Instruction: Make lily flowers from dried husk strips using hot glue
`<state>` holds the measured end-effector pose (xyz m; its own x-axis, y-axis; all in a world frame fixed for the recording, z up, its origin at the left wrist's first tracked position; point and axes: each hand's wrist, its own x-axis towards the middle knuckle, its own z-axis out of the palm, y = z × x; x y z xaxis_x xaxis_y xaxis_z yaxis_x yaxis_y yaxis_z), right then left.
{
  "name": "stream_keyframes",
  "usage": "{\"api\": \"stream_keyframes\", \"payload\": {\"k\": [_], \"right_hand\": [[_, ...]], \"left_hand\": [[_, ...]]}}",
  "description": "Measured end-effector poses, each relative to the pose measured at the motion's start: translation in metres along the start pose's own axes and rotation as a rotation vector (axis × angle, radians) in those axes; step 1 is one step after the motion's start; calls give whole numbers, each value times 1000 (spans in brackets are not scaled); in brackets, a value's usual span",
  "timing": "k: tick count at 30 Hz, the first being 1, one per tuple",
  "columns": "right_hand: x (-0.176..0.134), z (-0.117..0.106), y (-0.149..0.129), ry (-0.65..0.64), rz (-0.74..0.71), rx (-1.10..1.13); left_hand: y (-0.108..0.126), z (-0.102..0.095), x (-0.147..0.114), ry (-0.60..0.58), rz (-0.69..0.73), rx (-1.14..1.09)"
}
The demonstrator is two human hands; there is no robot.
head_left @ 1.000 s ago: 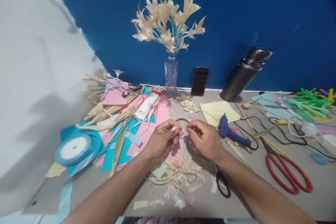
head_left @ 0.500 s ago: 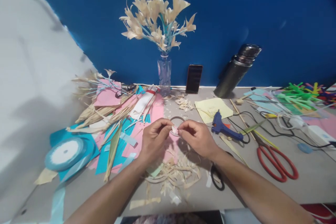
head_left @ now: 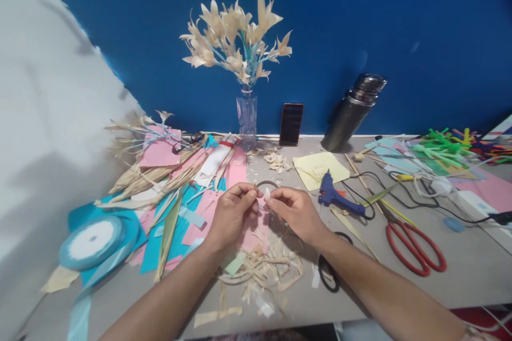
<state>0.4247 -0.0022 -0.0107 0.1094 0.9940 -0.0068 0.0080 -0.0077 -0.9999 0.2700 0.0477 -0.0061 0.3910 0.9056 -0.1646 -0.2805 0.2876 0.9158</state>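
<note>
My right hand [head_left: 294, 208] pinches a small whitish piece [head_left: 267, 192] between thumb and fingertips; its kind is too small to tell. Close beside it, my left hand [head_left: 237, 210] is closed in a pinch, and what lies in its fingertips, if anything, is hidden. Just behind the fingertips shows the rim of a brown ring [head_left: 267, 183], partly covered by both hands. Pale curled husk scraps [head_left: 276, 269] lie on the table below the hands. A blue glue gun [head_left: 340, 198] rests right of my right hand, and black-handled scissors [head_left: 330, 272] lie partly under my right forearm.
Artificial husk flowers [head_left: 236, 32] stand in a clear bottle [head_left: 247, 120] by the blue wall. A phone [head_left: 291, 124] and a dark flask [head_left: 352, 114] lean there. Red-handled scissors [head_left: 416, 248] and cables lie right; a ribbon spool [head_left: 92, 242], coloured paper and dried husks [head_left: 140, 178] lie left.
The whitish piece now stands more upright in my right fingertips, and my left fingertips have drawn slightly away from it. The whole view has shifted a little.
</note>
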Motion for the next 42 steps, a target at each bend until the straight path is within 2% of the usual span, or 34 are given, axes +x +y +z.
{"api": "stream_keyframes", "payload": {"k": [3, 11, 16, 18, 20, 22, 24, 26, 29, 31, 34, 38, 42], "right_hand": [[0, 2, 0, 66, -9, -78], [-2, 11, 5, 112, 67, -29], [-1, 14, -8, 98, 103, -60], [-3, 1, -22, 21, 68, -270], [-9, -27, -36, -23, 7, -642], [-17, -64, -45, 89, -9, -1053], [-26, -102, -45, 222, 34, -1308], [-34, -132, -39, 180, 89, -1440], [-39, -153, -25, 108, 152, -1539], [-39, -154, -17, 82, 153, -1561], [-38, -153, -11, 85, 137, -1551], [-36, -155, -3, 152, 93, -1498], [-36, -163, 7, 169, 12, -1425]], "left_hand": [[-4, 0, -1, -7, 0, 27], [-4, 11, -9, 107, 285, 259], [-1, 9, -9, 124, 240, 299], [2, 4, -7, 117, 189, 307], [7, 1, -6, 98, 147, 324], [14, 2, -4, 54, 133, 359], [21, 9, 0, -10, 127, 411], [24, 23, 9, -87, 114, 476], [17, 53, 35, -189, 126, 571], [5, 73, 57, -219, 173, 629], [-15, 97, 90, -258, 142, 680], [-31, 108, 119, -234, 106, 746], [-35, 105, 126, -202, 77, 814]]}}
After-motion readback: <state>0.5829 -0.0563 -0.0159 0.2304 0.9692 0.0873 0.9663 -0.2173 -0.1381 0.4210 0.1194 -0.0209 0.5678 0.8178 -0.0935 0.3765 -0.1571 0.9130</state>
